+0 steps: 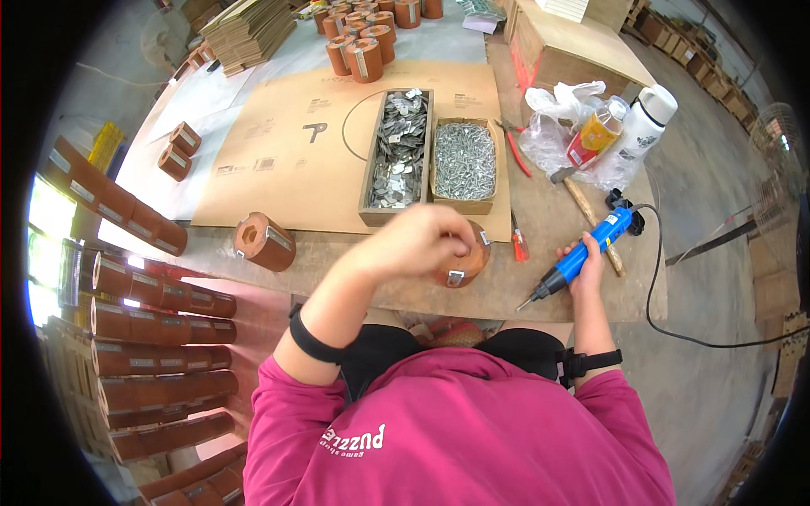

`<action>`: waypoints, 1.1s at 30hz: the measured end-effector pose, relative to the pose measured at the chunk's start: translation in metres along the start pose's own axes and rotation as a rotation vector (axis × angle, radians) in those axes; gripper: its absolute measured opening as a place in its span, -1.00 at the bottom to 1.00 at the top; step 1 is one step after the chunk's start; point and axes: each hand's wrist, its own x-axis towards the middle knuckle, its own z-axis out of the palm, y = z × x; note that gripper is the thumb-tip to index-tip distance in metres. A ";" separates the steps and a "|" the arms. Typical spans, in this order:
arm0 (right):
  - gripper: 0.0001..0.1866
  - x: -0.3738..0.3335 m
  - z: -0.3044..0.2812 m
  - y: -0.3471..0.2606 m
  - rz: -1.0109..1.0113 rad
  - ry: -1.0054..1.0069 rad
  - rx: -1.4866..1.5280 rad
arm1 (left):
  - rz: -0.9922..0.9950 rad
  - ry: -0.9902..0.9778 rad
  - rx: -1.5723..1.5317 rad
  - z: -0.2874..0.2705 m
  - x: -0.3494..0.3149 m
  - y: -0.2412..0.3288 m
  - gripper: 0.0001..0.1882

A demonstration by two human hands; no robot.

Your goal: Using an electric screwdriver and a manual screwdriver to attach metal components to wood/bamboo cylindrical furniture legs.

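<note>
Workshop setting; wooden counter (498, 293) in front, partly covered by a flat cardboard sheet (270, 135). Head view, the only one: left hand (426, 240) was at a brown cylinder (469, 268) on the counter's near side, fingers bent over its top; couldn't tell whether they pinched a small part. Right hand (588, 270) had its fingers clamped around a blue electric screwdriver (607, 231), tip apart from the cylinder. Wooden tray (372, 169) held a heap of metal plates (398, 139); cardboard box (460, 205) beside it was full of screws (464, 160).

Progress, as judged: this piece looked partway, a small metal piece (456, 277) showing on its side, fastening unreadable. Long rows of cylinders (164, 325) at left carried metal strips, so probably finished at least in part. Screw driving here likely wasn't complete; plenty of plates and screws lay unused.
</note>
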 end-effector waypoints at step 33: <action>-0.69 -0.003 0.002 0.000 -0.001 0.003 0.006 | 0.071 0.602 0.184 0.087 -0.047 -0.025 -0.61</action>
